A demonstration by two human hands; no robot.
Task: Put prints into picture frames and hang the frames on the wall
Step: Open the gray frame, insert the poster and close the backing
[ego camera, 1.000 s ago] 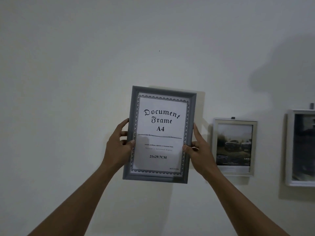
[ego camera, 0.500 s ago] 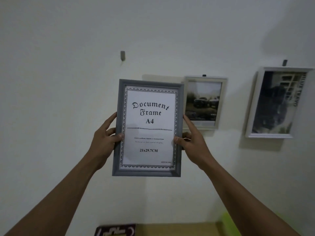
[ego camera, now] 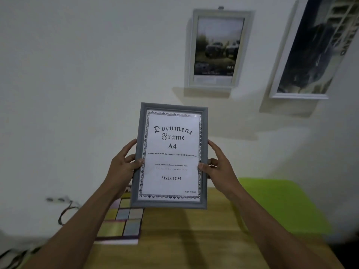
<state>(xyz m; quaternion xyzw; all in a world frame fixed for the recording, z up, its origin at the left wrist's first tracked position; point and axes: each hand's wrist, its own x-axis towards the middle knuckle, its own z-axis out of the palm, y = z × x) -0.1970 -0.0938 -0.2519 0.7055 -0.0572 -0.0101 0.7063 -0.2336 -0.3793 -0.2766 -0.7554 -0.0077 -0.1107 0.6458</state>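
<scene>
I hold a grey picture frame [ego camera: 171, 156] upright in front of me, away from the wall, above the table. Its white insert reads "Document Frame A4". My left hand [ego camera: 122, 167] grips its left edge, thumb on the front and fingers behind. On the right edge my right hand [ego camera: 217, 167] grips the same way. Two white frames with dark prints hang on the wall: a small one [ego camera: 218, 48] above the held frame and a larger one [ego camera: 310, 49] at the upper right.
A wooden table [ego camera: 194, 239] stands below against the wall. On its left part lies a book with coloured squares [ego camera: 122, 224], on its right a green sheet [ego camera: 279, 206]. A wall socket with dark cables [ego camera: 64, 206] is at the lower left.
The view has tilted down: the hung frames rose toward the top and the table came into sight. The grey frame came down, off the wall, still held in both hands.
</scene>
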